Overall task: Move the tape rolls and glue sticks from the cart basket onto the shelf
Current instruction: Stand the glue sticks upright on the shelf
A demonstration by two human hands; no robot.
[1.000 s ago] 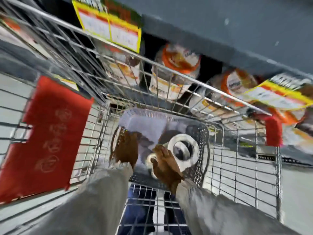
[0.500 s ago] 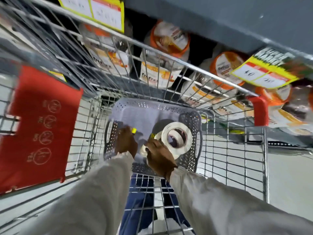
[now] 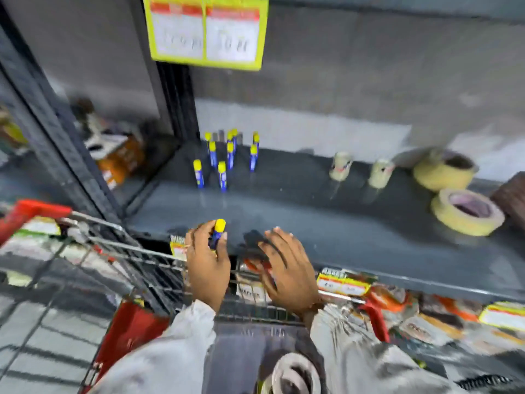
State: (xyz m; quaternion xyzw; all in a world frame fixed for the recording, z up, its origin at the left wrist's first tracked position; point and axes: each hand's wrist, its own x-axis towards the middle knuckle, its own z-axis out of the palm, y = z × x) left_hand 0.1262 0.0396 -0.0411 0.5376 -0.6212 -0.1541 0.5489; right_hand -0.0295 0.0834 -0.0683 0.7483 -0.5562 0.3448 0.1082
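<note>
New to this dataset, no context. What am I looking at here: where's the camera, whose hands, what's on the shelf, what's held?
There is no machine: a person wears one wide-angle camera on the head, looking forward and down, so the two bare hands enter from the bottom edge.

The left hand grips a glue stick, blue with a yellow cap. The right hand is spread open; I see nothing in it, though the frame is blurred.

Ahead is a dark shelf. On it stand more glue sticks in a cluster, two small tape rolls, and two wide yellowish tape rolls to the right.

Below the hands is a wire cart with a red handle. A tape roll shows at the bottom edge.
</note>
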